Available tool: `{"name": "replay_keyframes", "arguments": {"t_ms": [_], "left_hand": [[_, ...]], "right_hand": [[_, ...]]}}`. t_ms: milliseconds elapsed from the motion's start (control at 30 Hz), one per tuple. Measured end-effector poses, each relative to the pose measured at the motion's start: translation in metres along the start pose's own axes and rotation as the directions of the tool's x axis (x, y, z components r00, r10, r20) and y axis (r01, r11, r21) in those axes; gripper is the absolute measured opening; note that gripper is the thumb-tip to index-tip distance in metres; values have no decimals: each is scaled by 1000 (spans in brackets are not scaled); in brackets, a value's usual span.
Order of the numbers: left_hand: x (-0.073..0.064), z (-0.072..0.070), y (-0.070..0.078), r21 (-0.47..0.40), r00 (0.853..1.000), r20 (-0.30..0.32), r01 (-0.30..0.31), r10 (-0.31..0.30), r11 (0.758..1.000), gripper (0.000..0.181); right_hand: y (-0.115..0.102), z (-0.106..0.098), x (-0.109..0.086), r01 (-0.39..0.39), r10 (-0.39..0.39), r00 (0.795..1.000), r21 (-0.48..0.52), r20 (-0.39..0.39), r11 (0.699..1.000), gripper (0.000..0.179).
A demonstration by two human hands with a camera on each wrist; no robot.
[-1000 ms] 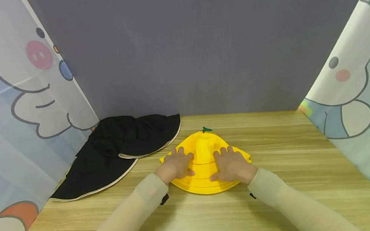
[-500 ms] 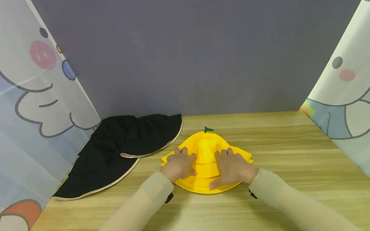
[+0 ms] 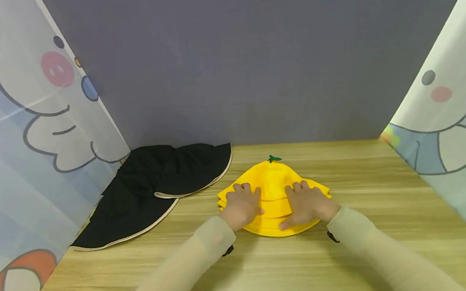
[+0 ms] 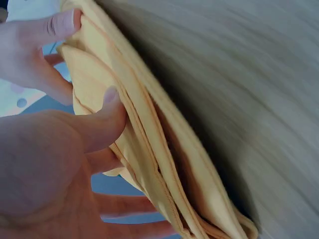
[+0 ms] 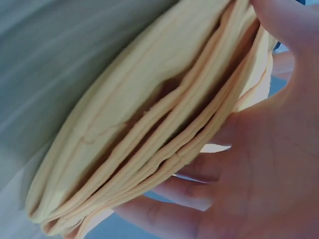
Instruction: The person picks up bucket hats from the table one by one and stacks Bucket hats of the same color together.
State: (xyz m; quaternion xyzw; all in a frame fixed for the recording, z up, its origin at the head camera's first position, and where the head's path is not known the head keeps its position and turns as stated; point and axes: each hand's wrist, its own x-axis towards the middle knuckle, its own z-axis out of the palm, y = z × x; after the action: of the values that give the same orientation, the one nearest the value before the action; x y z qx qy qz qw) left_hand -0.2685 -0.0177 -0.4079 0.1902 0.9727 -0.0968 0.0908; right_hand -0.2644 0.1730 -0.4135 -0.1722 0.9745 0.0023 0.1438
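A yellow bucket hat (image 3: 272,179) lies flattened on the wooden table (image 3: 272,274), with a small green leaf tab (image 3: 274,158) at its crown. My left hand (image 3: 241,206) lies on the hat's left side, fingers pointing away from me. On its right side rests my right hand (image 3: 307,204), fingers spread and thumb low near the brim. In the left wrist view, the thumb (image 4: 107,117) touches the yellow cloth near layered, stitched brim edges. Several stacked brim folds (image 5: 164,119) show beside the right palm in the right wrist view.
Black cloth (image 3: 136,198) with beige edging, shaped like a wide-brimmed hat, lies folded at the back left. A grey panel (image 3: 291,54) stands behind the table. Cartoon-printed curtains (image 3: 44,132) border the left and right sides.
The yellow hat has slid right and slightly away from me, with both hands moving along on it. The view has shifted a little; the black cloth stays in place.
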Motion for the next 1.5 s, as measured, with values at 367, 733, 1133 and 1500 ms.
{"name": "replay_keyframes", "arguments": {"t_ms": [367, 733, 1133, 1500], "left_hand": [[5, -4, -2, -144, 996, -77, 22, -33, 989, 55], [16, -12, -55, -357, 976, -130, 116, -172, 927, 25], [19, -6, -143, -340, 933, -106, 292, -345, 894, 51], [5, 13, -199, -445, 869, -2, 442, -494, 779, 59]], "right_hand": [[11, -4, -2, -27, 27, 1000, 60, 7, 998, 120], [17, -6, -10, -41, 41, 999, 84, 0, 996, 120], [41, -8, -10, -101, 100, 995, 67, 15, 993, 124], [71, -11, -13, -169, 165, 985, 129, 44, 977, 125]]}}
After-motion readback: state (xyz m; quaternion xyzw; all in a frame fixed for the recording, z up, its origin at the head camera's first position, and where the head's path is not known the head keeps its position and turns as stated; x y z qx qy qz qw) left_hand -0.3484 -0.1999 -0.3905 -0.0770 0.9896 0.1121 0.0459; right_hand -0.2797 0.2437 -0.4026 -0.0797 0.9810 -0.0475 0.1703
